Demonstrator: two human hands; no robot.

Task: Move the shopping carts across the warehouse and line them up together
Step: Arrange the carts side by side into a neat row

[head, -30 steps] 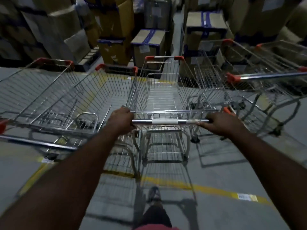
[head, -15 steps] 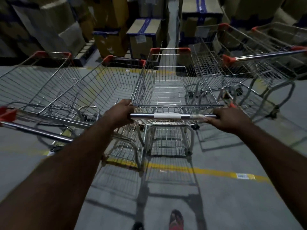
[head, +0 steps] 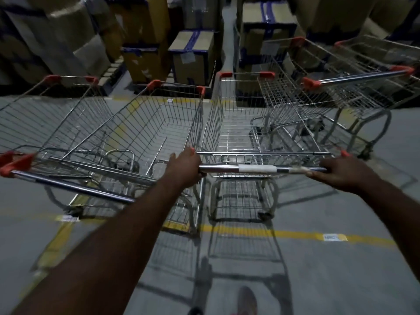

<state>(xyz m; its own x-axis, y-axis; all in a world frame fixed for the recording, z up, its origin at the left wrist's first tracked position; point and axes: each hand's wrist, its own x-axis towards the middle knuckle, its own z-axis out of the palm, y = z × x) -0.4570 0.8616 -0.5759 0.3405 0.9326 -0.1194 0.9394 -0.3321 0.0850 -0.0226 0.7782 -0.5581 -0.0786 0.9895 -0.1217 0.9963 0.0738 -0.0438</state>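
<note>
Both hands and the handle they hold sit slightly lower and further right in the frame than half a second ago, and the left cart's red-capped bar looms larger at the left edge.

At centre frame the left hand [head: 185,169] is clenched round the left end of the handle [head: 256,169], fingers curled over the bar. The right hand [head: 341,176] grasps the right end, with its fingers lying along the top of the bar, somewhat blurred. A pale strip wraps the middle of the bar between the two hands.

Beyond the grip, the cart [head: 250,123] runs straight up the frame from the handle, basket empty, red corner caps at its far end. Its left side runs just beside the left cart [head: 147,123], which is angled toward the lower left. Whether the two touch cannot be told. A far-left cart [head: 45,114] stands next to that one. To the upper right, the right carts [head: 354,92] stand skewed, with one basket close against the held cart's right side.

Under the rear wheels a yellow line [head: 295,234] crosses the grey floor [head: 341,280]. Taped boxes [head: 193,57] are stacked along the top of the frame. A shoe [head: 247,298] shows at the bottom edge.
</note>
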